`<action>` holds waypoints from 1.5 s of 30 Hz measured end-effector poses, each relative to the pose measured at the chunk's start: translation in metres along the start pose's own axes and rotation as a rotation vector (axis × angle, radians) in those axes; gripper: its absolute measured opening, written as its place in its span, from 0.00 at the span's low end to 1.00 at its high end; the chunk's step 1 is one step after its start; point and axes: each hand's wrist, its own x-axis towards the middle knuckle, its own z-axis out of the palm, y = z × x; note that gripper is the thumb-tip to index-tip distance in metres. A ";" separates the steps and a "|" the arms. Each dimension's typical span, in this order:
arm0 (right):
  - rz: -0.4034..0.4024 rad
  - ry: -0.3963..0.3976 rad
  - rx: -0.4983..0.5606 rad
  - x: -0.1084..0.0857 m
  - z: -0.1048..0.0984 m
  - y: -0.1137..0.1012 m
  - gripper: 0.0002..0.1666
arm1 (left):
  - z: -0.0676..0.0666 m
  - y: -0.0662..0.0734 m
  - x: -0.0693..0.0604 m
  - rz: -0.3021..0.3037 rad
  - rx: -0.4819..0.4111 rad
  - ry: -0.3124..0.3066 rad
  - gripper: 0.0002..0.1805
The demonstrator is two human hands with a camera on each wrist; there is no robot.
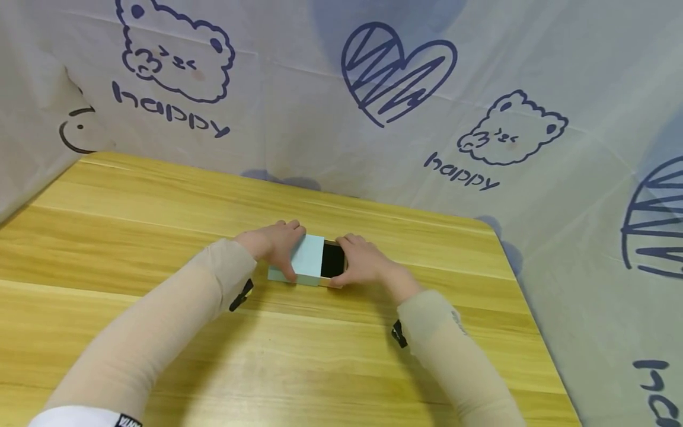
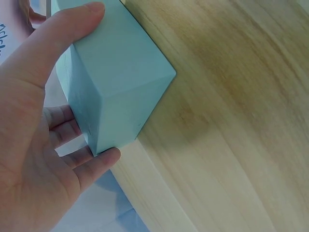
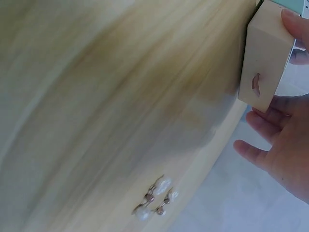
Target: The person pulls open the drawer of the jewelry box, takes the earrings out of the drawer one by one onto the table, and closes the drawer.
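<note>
On the wooden table sits a small drawer-style box. Its light blue sleeve point(image 1: 308, 255) is gripped by my left hand point(image 1: 274, 244), thumb on the near side and fingers on the far side. My right hand point(image 1: 365, 261) holds the beige drawer point(image 3: 264, 53) by its sides. The drawer sticks partway out of the sleeve's right end and shows a black inside point(image 1: 333, 260). A slit marks its end face. In the right wrist view, a pair of pearl earrings point(image 3: 154, 197) lies on the table near its edge; I cannot make them out in the head view.
The wooden table point(image 1: 299, 350) has rounded far corners. A white cloth point(image 1: 299, 89) with blue bear and heart drawings hangs behind it and along the sides.
</note>
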 end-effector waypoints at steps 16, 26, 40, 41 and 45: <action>-0.046 -0.012 0.029 0.000 -0.002 0.004 0.61 | 0.001 -0.010 -0.003 0.030 0.027 0.001 0.61; -0.045 -0.035 0.069 -0.007 -0.001 0.013 0.67 | 0.001 -0.029 -0.013 -0.008 -0.025 -0.003 0.59; -0.044 -0.030 0.103 -0.001 0.002 0.008 0.63 | 0.000 -0.028 -0.014 -0.012 -0.070 0.007 0.58; -0.048 -0.029 0.104 -0.001 0.002 0.008 0.63 | 0.000 -0.028 -0.014 -0.010 -0.071 0.007 0.58; -0.059 -0.033 0.108 -0.001 0.002 0.008 0.63 | 0.003 -0.025 -0.011 0.003 -0.069 0.012 0.57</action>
